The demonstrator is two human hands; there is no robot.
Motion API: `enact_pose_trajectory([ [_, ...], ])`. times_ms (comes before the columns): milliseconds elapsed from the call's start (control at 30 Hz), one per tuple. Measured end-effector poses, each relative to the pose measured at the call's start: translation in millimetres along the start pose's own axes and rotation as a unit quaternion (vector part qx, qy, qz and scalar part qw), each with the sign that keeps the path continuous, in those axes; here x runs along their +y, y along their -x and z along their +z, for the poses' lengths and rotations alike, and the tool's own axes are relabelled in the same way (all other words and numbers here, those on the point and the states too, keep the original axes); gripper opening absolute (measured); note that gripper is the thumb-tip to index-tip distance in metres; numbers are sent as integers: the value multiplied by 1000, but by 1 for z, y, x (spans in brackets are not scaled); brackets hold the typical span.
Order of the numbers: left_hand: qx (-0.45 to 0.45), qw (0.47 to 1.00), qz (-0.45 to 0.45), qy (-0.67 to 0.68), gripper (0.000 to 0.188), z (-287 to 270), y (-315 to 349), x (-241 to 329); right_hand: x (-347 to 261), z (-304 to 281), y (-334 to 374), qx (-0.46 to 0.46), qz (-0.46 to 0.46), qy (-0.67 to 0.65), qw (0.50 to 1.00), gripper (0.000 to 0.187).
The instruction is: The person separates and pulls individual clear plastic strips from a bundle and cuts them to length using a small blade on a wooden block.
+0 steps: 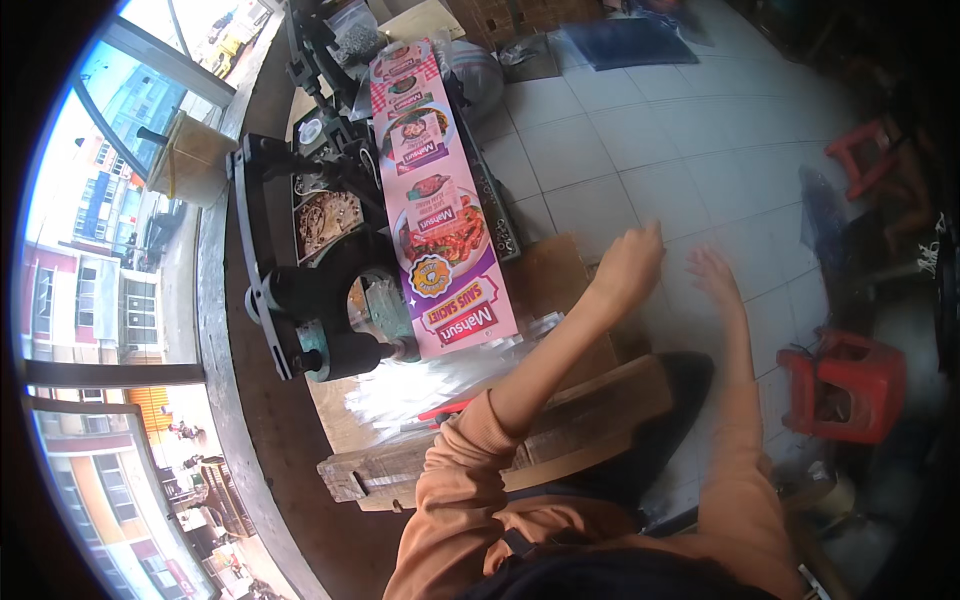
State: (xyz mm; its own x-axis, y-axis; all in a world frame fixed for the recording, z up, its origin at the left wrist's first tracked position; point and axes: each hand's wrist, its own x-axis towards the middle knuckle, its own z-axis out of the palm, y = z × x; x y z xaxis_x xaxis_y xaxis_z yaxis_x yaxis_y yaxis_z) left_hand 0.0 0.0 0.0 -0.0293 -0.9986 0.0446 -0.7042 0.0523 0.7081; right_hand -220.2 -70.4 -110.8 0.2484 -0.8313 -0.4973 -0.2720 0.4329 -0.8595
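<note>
My left hand (630, 265) is raised over the floor right of the bench, its fingers curled closed. Whether anything sits inside them is hidden. Beside it, my right hand (713, 273) hangs in the air, slightly blurred, with its fingers apart and nothing visible in it. Left of both hands, a long pink printed sheet (440, 205) with food pictures lies lengthwise along the work table, touched by neither hand. Its near end reaches the foot of a dark metal press (340, 300). White strips (420, 385) are heaped just below that end.
A red-handled item (443, 413) lies by the strips. Along the table's near side runs a thick wooden beam (590, 415). A tray of small parts (327, 222) sits behind the press. Red plastic stools (845, 390) stand on the tiled floor at right. A bucket (190, 160) is at the window.
</note>
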Motion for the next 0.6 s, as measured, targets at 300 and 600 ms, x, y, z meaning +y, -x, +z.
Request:
enact_pose_trajectory([
  [300, 85, 892, -95, 433, 23, 51, -101, -18, 238, 37, -97, 127, 115, -40, 984, 51],
  [600, 243, 782, -465, 338, 53, 151, -137, -125, 292, 51, -93, 49, 250, 94, 963, 48],
])
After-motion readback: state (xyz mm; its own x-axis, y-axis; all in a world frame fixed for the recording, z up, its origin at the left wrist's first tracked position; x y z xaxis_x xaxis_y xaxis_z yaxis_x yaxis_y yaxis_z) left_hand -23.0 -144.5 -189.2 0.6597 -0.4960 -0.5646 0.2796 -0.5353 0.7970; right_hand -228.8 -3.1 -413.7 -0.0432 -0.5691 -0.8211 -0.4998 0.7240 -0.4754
